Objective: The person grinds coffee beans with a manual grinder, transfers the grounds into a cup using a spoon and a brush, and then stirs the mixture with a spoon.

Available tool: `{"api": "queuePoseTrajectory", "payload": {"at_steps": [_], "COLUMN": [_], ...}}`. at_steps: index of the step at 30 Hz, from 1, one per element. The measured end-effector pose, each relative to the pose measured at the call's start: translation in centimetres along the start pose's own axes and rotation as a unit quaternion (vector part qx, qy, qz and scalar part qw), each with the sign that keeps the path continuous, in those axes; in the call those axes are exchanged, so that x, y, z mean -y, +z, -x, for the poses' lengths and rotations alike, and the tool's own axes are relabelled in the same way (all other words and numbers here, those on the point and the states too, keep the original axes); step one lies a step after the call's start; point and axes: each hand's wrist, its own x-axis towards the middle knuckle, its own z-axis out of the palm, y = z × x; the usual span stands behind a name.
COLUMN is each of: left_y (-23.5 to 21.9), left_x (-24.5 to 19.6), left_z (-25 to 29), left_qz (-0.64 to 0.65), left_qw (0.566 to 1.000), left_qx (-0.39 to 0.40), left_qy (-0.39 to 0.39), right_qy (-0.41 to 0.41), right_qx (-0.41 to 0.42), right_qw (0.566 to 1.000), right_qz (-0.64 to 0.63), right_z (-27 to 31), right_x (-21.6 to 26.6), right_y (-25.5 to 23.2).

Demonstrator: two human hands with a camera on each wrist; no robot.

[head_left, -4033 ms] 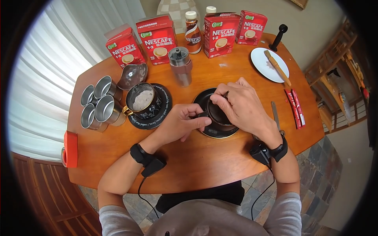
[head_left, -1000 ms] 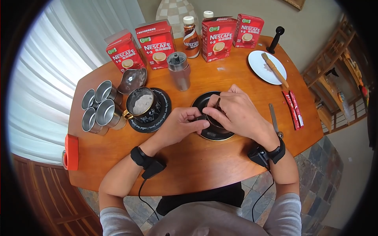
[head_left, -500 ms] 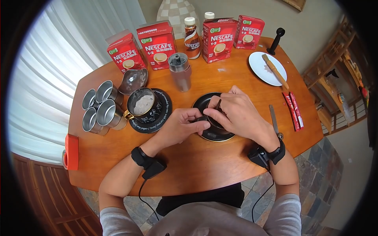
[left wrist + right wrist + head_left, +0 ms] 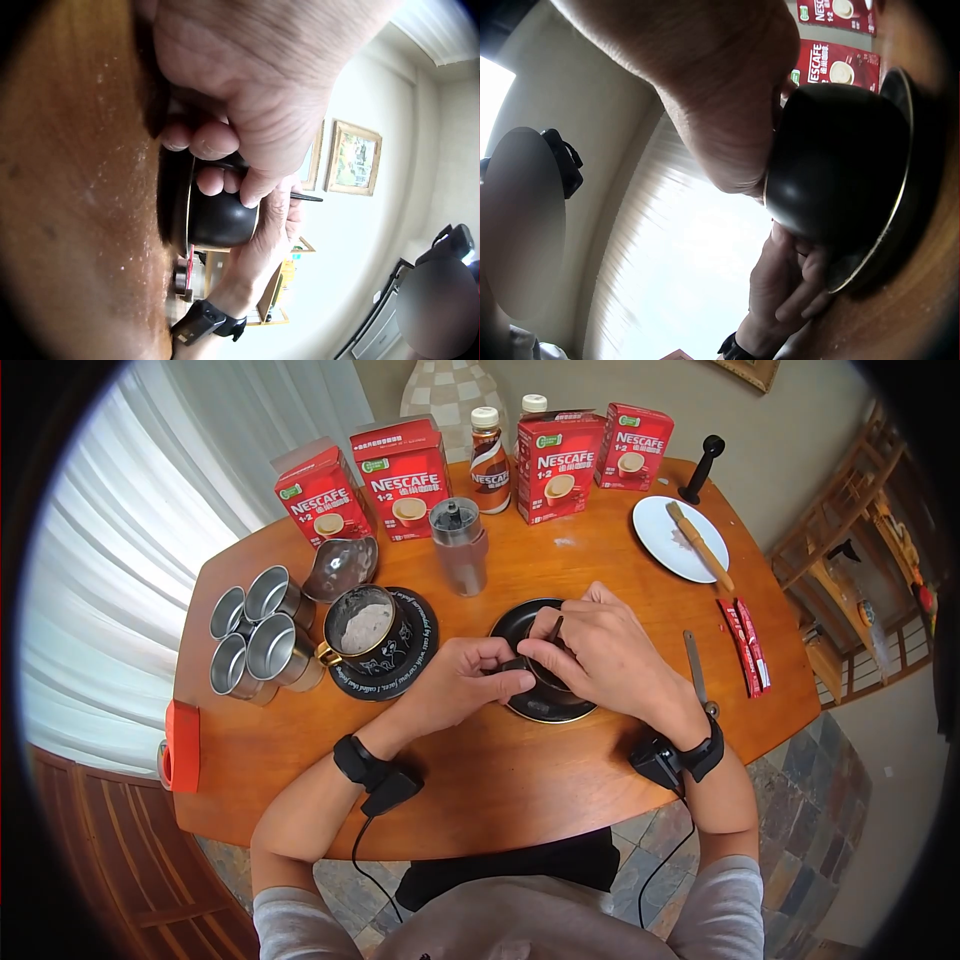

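Note:
In the head view a black cup (image 4: 545, 678) with a thin gold rim stands on a black saucer (image 4: 512, 622). My left hand (image 4: 462, 672) pinches its handle from the left. Over the cup's mouth, my right hand (image 4: 605, 655) grips a thin dark stirring stick or spoon handle (image 4: 557, 628); its lower end is hidden in the cup. The left wrist view shows the upper tip of that stick (image 4: 307, 197) poking past the right fingers. From the right wrist, the cup's rounded side (image 4: 836, 165) sits upright on its gold-edged saucer. What is inside the cup is mostly covered by the right hand.
Left of the hands, a gold-handled black mug (image 4: 366, 628) holds pale powder, beside several steel cups (image 4: 275, 643). A coffee grinder (image 4: 460, 550) stands ahead, before red Nescafe boxes (image 4: 405, 480). A white plate (image 4: 655, 540) with a brush (image 4: 700, 545) and red sachets (image 4: 745, 645) lie right.
The right hand and the stick have shifted slightly left over the cup since the oldest frame. The left hand keeps its hold on the handle. The head view has tilted slightly.

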Motion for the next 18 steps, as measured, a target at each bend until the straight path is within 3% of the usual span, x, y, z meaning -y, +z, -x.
{"api": "queuePoseTrajectory", "payload": {"at_steps": [5, 18], "left_y": [0.02, 0.31], "left_x": [0.70, -0.28], "left_z": [-0.37, 0.19], "left_qz": [0.023, 0.019], "left_qw": [0.999, 1.000], "left_qx": [0.011, 0.000], "left_qy": [0.025, 0.003], "right_qy": [0.002, 0.002], "right_qx": [0.002, 0.000], "right_qw": [1.000, 1.000], "right_qz": [0.000, 0.000], "right_z": [0.02, 0.07], "right_x": [0.04, -0.02], "right_y": [-0.07, 0.02]}}
